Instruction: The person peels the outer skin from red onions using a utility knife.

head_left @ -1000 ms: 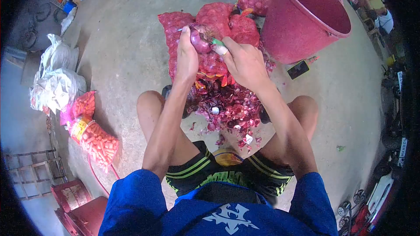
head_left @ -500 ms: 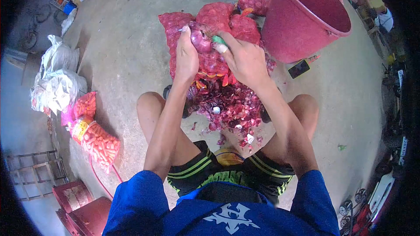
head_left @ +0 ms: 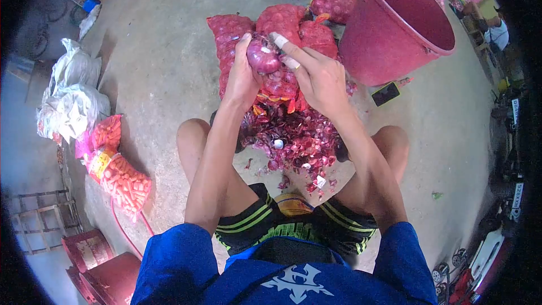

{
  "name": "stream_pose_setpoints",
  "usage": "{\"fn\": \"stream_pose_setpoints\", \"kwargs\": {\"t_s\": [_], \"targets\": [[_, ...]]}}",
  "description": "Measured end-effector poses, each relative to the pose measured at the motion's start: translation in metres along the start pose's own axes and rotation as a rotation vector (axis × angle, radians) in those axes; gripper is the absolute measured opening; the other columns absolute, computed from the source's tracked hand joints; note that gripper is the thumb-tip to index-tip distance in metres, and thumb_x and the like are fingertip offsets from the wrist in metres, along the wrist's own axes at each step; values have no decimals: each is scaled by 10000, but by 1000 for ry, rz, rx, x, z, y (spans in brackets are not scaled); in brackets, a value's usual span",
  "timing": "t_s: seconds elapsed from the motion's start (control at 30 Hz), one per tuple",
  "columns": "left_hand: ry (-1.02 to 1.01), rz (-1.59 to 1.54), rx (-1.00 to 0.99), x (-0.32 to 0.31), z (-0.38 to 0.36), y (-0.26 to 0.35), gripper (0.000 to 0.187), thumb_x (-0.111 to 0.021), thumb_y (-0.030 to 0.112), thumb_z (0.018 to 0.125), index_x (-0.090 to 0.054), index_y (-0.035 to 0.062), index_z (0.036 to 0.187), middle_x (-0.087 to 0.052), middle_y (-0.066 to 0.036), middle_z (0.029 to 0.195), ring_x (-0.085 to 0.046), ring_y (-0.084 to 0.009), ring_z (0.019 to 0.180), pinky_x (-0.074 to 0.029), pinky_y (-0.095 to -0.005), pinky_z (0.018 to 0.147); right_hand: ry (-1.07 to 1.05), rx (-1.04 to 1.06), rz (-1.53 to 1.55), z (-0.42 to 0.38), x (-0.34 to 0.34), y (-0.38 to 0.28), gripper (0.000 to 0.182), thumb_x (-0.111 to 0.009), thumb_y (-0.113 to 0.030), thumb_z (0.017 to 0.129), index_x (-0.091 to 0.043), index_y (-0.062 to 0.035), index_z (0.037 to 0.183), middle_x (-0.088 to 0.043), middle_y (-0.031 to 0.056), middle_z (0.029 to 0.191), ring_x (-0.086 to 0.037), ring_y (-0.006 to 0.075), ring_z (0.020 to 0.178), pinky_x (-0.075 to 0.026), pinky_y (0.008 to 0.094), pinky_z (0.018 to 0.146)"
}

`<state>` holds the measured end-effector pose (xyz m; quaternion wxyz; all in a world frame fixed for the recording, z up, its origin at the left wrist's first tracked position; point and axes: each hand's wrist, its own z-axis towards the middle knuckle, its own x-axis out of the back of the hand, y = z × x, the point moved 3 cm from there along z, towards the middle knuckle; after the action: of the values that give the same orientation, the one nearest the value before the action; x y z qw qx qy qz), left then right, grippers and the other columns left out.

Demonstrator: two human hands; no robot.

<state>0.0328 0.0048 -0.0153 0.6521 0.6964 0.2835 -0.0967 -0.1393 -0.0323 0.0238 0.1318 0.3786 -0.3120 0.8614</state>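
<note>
My left hand [head_left: 244,76] grips a red onion [head_left: 263,58] from its left side, thumb up along the skin. Against the upper right of the onion are the fingers of my right hand [head_left: 316,73], some wrapped in white tape; whatever lies inside these curled fingers is hidden. Behind and below the hands stand red mesh sacks [head_left: 279,20] full of onions. A heap of loose onion skins [head_left: 293,138] covers the floor between my feet.
At the right of the sacks stands a large red tub [head_left: 370,51], with a phone [head_left: 385,95] on the floor before it. White sacks [head_left: 73,101] and a mesh bag of orange-pink pieces [head_left: 125,183] lie at the left. A red box [head_left: 113,282] sits lower left.
My right fingers have shifted up and left over the onion. The green object seen between them earlier is now out of sight. The onion has turned in my left hand.
</note>
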Motion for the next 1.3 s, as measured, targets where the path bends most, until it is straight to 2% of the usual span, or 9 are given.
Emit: {"fn": "stream_pose_setpoints", "kwargs": {"t_s": [0.2,0.27,0.53,0.63,0.8,1.03,1.1,1.27,1.3], "targets": [[7,-78,-22,5,6,1,530,-531,614,1054,-631,132,1250,-727,-16,1106,-720,-162,977,-603,-373,809,39,-112,435,1,-14,6,383,-619,-188,1063,-664,-181,1443,-766,184,1078,-751,360,884,-581,418,760],[-9,-83,-5,7,5,1,539,-546,613,1049,-628,128,1270,-727,-23,1135,-720,-162,1009,-604,-375,841,83,-113,613,0,-16,5,383,-592,-174,1083,-642,-133,1460,-765,207,1139,-774,278,954,-570,373,853],[-108,-78,9,2,-11,1,573,-528,558,1085,-588,81,1396,-719,-83,1253,-710,-226,1130,-611,-406,948,106,-270,601,6,-5,31,382,-563,-207,1108,-626,-43,1447,-747,202,1265,-710,170,1157,-526,321,987],[-259,-91,118,1,-14,-4,611,-495,592,1079,-548,130,1475,-671,-105,1384,-665,-291,1243,-575,-467,1007,225,-96,484,10,2,25,388,-570,-218,1103,-628,-59,1453,-756,195,1246,-721,169,1112,-530,329,978],[-125,-242,92,1,-8,-8,453,-677,367,1043,-588,109,1404,-696,-99,1319,-698,-296,1204,-590,-435,1043,256,-139,528,9,5,25,391,-584,-212,1094,-630,-58,1450,-768,193,1206,-728,172,989,-537,344,914],[26,-367,48,0,-6,-5,413,-721,334,1019,-641,111,1358,-693,-82,1319,-635,-271,1288,-545,-372,1048,241,-223,550,10,6,28,392,-587,-184,1087,-628,-65,1459,-775,190,1170,-716,153,919,-545,331,866],[-39,-436,79,-9,-7,4,403,-709,407,1026,-666,119,1305,-700,-68,1293,-648,-242,1225,-549,-374,1028,165,-202,630,10,10,22,420,-526,-153,1117,-564,14,1501,-677,143,1422,-602,157,1275,-442,321,1111],[113,-326,110,-8,0,-3,523,-637,549,1039,-641,126,1348,-700,-66,1299,-660,-220,1184,-548,-382,1034,-71,-260,560,7,7,9,408,-555,-143,1092,-599,-32,1482,-708,143,1398,-646,145,1238,-483,318,1064],[144,-257,125,-6,1,-5,561,-603,587,1046,-629,129,1369,-697,-67,1309,-660,-214,1192,-547,-386,1039,58,-170,574,9,6,8,397,-567,-137,1085,-620,-56,1469,-738,149,1318,-632,121,999,-503,303,898]]}}
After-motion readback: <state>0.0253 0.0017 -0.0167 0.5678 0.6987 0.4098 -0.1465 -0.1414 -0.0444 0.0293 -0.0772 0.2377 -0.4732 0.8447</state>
